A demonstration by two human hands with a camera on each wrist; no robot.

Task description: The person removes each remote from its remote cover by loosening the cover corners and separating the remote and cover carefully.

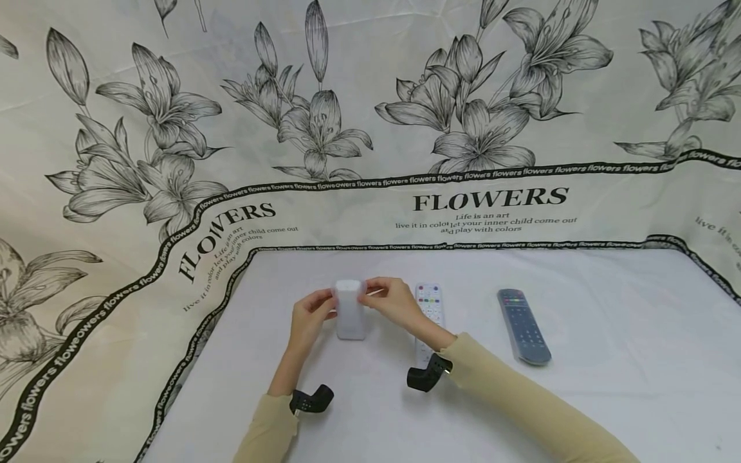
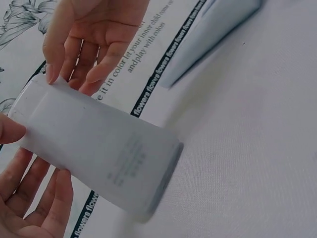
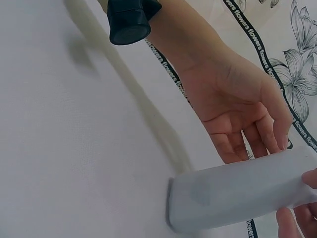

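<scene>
Between my two hands is a white oblong thing [image 1: 350, 316] with rounded corners, the size of a remote control; it shows a plain face with faint lettering near its lower end. My left hand [image 1: 308, 319] pinches its upper left edge. On the other side, my right hand [image 1: 398, 302] pinches the upper right edge with thumb and fingers. In the left wrist view the white oblong thing [image 2: 106, 144] is tilted, with a greyish lower end near the table. Whether that end touches the cloth cannot be told. Its other face is hidden.
A white remote control [image 1: 429, 315] with buttons up lies partly under my right forearm. Further right lies a dark grey-blue remote control [image 1: 523, 328]. The white tabletop [image 1: 625, 347] ends at a flower-printed cloth [image 1: 347, 212] behind and at the left.
</scene>
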